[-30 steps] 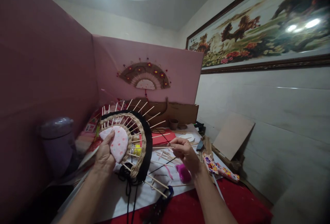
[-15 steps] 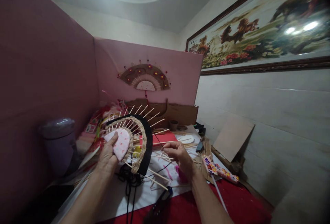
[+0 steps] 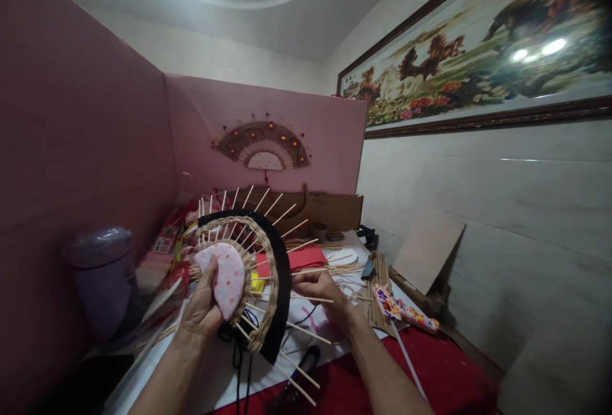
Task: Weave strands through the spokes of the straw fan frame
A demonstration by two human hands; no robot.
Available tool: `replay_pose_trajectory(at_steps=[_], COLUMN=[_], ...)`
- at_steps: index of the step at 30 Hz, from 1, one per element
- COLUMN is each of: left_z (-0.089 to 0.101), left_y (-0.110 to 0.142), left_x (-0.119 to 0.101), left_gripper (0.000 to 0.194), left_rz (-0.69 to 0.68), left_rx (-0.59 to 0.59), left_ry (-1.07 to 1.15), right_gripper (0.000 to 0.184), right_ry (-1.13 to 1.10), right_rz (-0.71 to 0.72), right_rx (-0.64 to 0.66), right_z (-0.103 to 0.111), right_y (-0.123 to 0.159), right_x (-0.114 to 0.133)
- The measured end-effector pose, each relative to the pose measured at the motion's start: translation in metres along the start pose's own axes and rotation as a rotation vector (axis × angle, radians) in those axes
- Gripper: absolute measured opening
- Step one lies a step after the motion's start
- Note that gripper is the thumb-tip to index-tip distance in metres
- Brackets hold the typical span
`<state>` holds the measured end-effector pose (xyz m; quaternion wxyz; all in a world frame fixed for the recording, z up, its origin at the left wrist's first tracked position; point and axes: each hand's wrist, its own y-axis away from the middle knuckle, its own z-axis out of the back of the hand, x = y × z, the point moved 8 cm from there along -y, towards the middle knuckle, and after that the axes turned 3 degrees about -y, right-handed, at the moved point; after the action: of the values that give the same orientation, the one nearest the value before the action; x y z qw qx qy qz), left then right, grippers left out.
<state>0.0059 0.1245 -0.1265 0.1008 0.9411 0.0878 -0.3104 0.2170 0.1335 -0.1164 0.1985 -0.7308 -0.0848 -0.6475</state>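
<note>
My left hand (image 3: 203, 306) grips a handmade fan by its white, pink-dotted half-round centre (image 3: 231, 281), thumb on the front. Thin wooden sticks (image 3: 306, 333) spread out from this centre, crossed by a braided straw band (image 3: 272, 275) and an outer black band (image 3: 283, 281). At the right edge of the black band, among the sticks, my right hand (image 3: 322, 291) has its fingers closed in a pinch on black cord (image 3: 308, 316); the fingertips are partly hidden. More cord hangs in a loose tangle below the fan.
A finished fan (image 3: 265, 147) hangs on the pink board behind. Red paper (image 3: 308, 258), loose sticks and cardboard strips (image 3: 380, 287) cover the table. A purple lidded container (image 3: 102, 281) stands left; a flower-patterned item (image 3: 406, 313) lies right. A dark tool (image 3: 301, 370) lies in front.
My right hand has moved left, from beyond the sticks to the black band's edge, drawing the cord with it. The fan has shifted slightly right and turned more toward me.
</note>
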Motion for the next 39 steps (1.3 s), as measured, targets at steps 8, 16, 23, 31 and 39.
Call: replay_pose_trajectory(at_steps=[8,16,23,31,39], left_z=[0.002,0.000,-0.003,-0.004,-0.005], left_y=[0.011,0.014,0.016,0.016,0.017], left_x=[-0.001,-0.015,-0.023,-0.028,-0.030], left_gripper=[0.025,0.022,0.021,0.022,0.021], left_rz=[-0.008,-0.136,-0.209,-0.250,-0.296], left_rx=[-0.072,-0.054,0.000,0.002,0.007], left_ry=[-0.043,0.015,-0.032,-0.038,-0.050], right_gripper=[0.016,0.022,0.017,0.019,0.014], right_ry=[-0.025,0.004,0.007,0.240,0.257], right_rz=[-0.022,-0.041,-0.089,0.151,0.167], right_rx=[-0.040,-0.026,-0.150,-0.288,-0.069], right_z=[0.004,0.007,0.018,0.029,0.004], right_y=[-0.003,-0.003,-0.004,-0.010,-0.007], right_x=[-0.010,-0.010,-0.015,-0.005,-0.001])
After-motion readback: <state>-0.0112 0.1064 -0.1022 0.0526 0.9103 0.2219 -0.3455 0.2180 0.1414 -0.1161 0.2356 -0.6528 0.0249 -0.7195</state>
